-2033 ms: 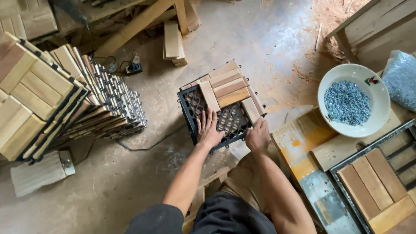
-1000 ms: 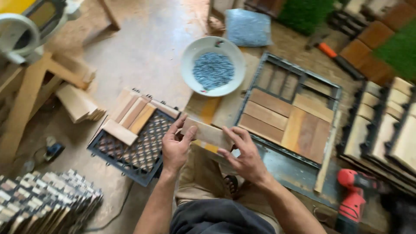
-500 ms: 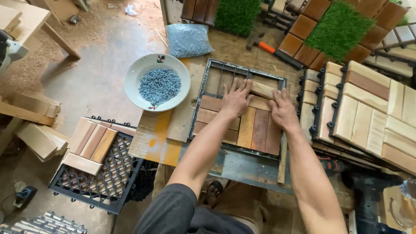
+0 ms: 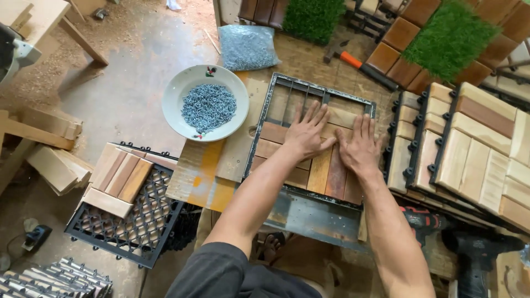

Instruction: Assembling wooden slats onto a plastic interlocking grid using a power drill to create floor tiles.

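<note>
Both hands lie flat inside a dark metal frame (image 4: 265, 118) on the bench (image 4: 243, 152), pressing on the wooden slats (image 4: 326, 171) set within it. The left hand (image 4: 305, 134) has its fingers (image 4: 309, 112) spread open and pointing away from the person, palm down on the slats near the frame's middle. The right hand (image 4: 359, 146) sits just beside it, fingers likewise open and splayed, gripping nothing, resting on a pale slat (image 4: 342, 117) that runs crosswise, its long axis left to right. Nearer the person, about three slats stand the other way, long axes pointing away from the body; at the left, roughly three more lie crosswise. The far left part of the frame shows bare bars.

One white bowl (image 4: 185, 91) of small grey screws (image 4: 208, 106) stands left of the frame, and one clear bag of screws (image 4: 245, 47) lies beyond it. On the floor to the left, one black plastic grid tile (image 4: 130, 221) carries five slats along its far edge. Finished wooden tiles (image 4: 475, 160) stand stacked on edge at the right, and a cordless drill (image 4: 469, 251) lies below them
</note>
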